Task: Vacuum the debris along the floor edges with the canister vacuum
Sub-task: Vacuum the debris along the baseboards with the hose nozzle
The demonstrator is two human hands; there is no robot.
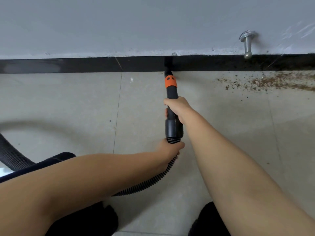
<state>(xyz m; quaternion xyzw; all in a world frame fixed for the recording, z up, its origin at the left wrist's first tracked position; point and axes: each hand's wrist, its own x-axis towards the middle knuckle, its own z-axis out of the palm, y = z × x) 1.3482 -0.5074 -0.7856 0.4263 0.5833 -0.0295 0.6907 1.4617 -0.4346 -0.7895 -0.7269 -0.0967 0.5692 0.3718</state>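
A black vacuum wand [171, 92] with an orange collar [170, 81] points at the black baseboard [85, 65], its nozzle tip touching the floor edge. My right hand [177, 109] grips the wand's middle. My left hand [170, 150] holds the ribbed black hose [150, 182] just below the wand's cuff. Brown debris [272, 81] lies scattered along the floor edge to the right of the nozzle, apart from it.
A metal door stop [247, 44] juts from the grey wall above the debris. The hose loops round at the left [12, 155]. My dark shoes [209, 220] stand on the beige tiles at the bottom. A small white fleck [131, 79] lies left of the nozzle.
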